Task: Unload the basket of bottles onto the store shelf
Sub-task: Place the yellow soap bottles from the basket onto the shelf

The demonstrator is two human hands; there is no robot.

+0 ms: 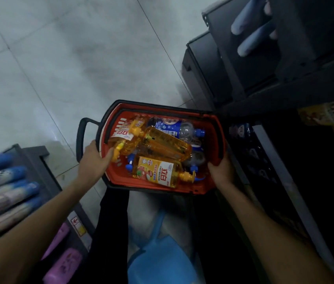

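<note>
A red plastic shopping basket (157,111) with a black rim sits in the centre of the frame, held above a pale tiled floor (59,58). A black loop handle (80,138) juts from its left end.

The left hand (93,158) grips the basket's left rim. Its thumb lies over the edge into the basket, beside a yellow pump cap, and the fingers curl round the rim below, mostly out of sight. The right hand (222,170) grips the lower right corner of the rim, with its fingers closed round the edge.

The bottles are all in the basket, lying on their sides in a loose heap. A clear amber bottle (166,144) lies diagonally across the middle, on top of the others. An amber bottle with a red and yellow label (157,173) lies along the near wall, its yellow pump pointing right. A third amber bottle (125,132) lies at the upper left. Behind them is a clear bottle with a blue label and blue cap (174,126), and more blue caps show underneath.

Dark metal shelving (243,68) fills the upper right of the frame. A darker stocked shelf (274,160) runs down the right edge, just beside the basket. At the left edge, a blurred row of blue-capped tubes (8,187) lies on another shelf, with purple bottles (63,265) below it.
</note>
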